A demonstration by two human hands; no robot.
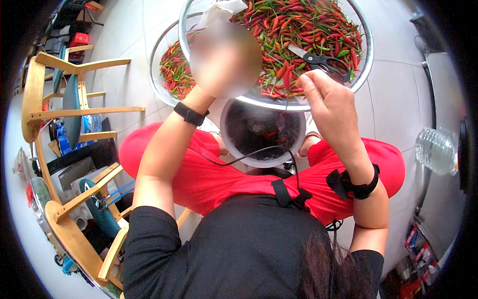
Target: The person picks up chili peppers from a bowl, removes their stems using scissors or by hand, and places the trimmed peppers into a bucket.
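Note:
A large round mesh sieve (367, 65) full of red and green chili peppers (298, 25) is in front of me. Scissors (323, 62) with black handles lie on the peppers. My right hand (331, 107) is over the sieve's near rim, below the handles. Its thumb and forefinger are pinched together beside a red chili pepper (287, 77); what they hold, if anything, I cannot make out. My left hand (225, 62) is over the sieve's left side, covered by a round blur that hides its fingers. White crumpled material (226, 7) shows just above it.
Another sieve (154, 74) of chili peppers is partly under the large one, at the left. Between my feet a round tub (229, 144) holds dark contents with a few red bits. Wooden chairs (89, 112) stand left; a clear plastic bottle (435, 149) is at right. A black cable (239, 159) crosses my lap.

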